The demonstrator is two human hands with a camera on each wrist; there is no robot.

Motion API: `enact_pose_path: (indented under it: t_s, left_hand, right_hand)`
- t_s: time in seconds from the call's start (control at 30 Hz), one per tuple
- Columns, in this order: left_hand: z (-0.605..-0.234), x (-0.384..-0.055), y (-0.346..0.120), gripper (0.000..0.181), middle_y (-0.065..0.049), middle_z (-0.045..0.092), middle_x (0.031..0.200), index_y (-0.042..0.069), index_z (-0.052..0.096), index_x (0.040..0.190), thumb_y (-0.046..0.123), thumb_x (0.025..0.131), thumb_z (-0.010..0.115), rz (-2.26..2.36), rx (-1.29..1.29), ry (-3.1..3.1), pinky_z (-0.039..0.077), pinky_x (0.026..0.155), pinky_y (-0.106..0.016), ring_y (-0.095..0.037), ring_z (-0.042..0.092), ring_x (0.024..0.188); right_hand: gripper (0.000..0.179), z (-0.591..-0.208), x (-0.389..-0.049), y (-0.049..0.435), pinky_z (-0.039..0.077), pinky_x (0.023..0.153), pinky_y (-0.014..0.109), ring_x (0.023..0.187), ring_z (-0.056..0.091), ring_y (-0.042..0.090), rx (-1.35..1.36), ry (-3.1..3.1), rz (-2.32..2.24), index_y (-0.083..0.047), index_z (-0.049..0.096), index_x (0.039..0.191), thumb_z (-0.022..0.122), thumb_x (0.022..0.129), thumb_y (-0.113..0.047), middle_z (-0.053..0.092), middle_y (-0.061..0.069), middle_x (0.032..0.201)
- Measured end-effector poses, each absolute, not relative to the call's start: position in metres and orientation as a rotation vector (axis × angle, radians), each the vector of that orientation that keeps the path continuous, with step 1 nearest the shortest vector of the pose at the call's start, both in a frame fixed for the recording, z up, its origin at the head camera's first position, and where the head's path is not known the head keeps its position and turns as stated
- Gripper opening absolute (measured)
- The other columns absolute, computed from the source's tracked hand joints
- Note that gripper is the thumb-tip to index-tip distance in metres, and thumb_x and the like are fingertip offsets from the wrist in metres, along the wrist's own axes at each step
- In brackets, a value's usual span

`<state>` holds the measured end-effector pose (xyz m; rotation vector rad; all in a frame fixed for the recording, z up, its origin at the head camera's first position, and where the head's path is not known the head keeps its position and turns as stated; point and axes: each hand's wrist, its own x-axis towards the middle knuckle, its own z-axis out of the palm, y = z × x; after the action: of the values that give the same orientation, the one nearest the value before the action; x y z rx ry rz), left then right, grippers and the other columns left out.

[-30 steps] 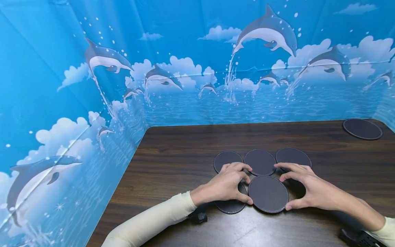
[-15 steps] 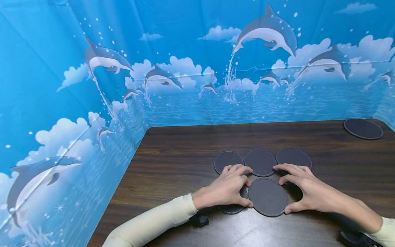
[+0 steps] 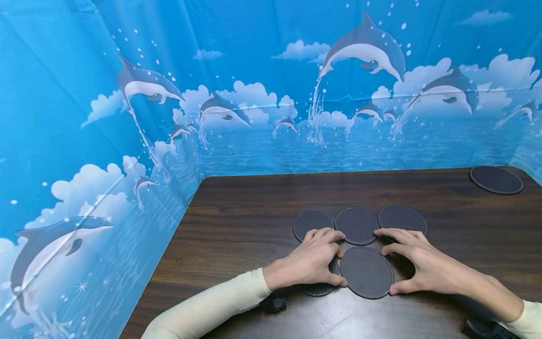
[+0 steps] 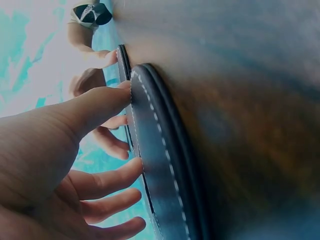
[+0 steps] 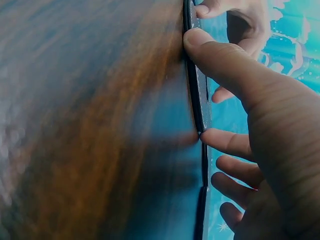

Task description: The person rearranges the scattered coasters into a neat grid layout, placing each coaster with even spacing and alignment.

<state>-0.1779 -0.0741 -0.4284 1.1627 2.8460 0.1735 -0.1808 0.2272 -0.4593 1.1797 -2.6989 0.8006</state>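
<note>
In the head view, a dark round coaster (image 3: 367,273) with a stitched rim lies on the table between the two hands. My left hand (image 3: 311,261) holds its left edge with thumb and curled fingers. From the other side my right hand (image 3: 417,261) holds the right edge; in the right wrist view its thumb and index finger (image 5: 225,141) touch the rim. A matching coaster (image 3: 317,289) lies to the left, mostly hidden under my left hand. Behind them sits a row of coasters: left (image 3: 313,221), middle (image 3: 356,226) and right (image 3: 402,219), the outer ones partly covered by my hands.
One more dark coaster (image 3: 496,180) lies at the table's far right corner. The wood-grain table (image 3: 245,212) meets a blue dolphin-print cloth (image 3: 271,150) along its back and left edges. Black wrist devices, such as the left one (image 3: 277,304), sit under the forearms.
The coaster between the hands has come slightly down and toward the near side, onto the table. Both hands moved with it a little; in the last half second they barely shift.
</note>
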Motion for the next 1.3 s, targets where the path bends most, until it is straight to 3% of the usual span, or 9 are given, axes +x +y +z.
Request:
enact_pose_path:
  t_s: [0.77, 1.03, 1.3]
  left_hand:
    - [-0.427, -0.176, -0.075, 0.045, 0.005, 0.044, 0.148, 0.025, 0.071, 0.108, 0.062, 0.084, 0.076, 0.191, 1.142, 2.835, 0.032, 0.11, -0.043, -0.016, 0.036, 0.14]
    - [-0.424, -0.18, -0.077, 0.05, 0.002, 0.042, 0.152, 0.023, 0.066, 0.117, 0.063, 0.088, 0.071, 0.259, 1.115, 2.846, 0.034, 0.11, -0.044, -0.016, 0.034, 0.142]
    - [-0.405, -0.2, -0.055, 0.054, 0.005, 0.041, 0.153, 0.02, 0.062, 0.133, 0.06, 0.096, 0.061, 0.299, 1.211, 2.889, 0.036, 0.107, -0.042, -0.013, 0.036, 0.141]
  right_hand:
    - [0.062, -0.46, -0.18, 0.229, 0.027, 0.092, 0.05, 0.133, 0.038, 0.03, 1.205, -2.656, 0.792, -0.024, 0.071, 0.117, 0.082, 0.073, -0.066, 0.04, 0.005, 0.155]
    - [0.048, -0.452, -0.187, 0.239, 0.026, 0.092, 0.055, 0.132, 0.04, 0.029, 1.17, -2.642, 0.845, -0.03, 0.069, 0.122, 0.086, 0.081, -0.047, 0.046, 0.003, 0.149]
    - [0.045, -0.45, -0.2, 0.266, 0.023, 0.09, 0.065, 0.13, 0.04, 0.035, 1.045, -2.652, 0.861, -0.026, 0.07, 0.121, 0.089, 0.08, -0.032, 0.049, 0.007, 0.145]
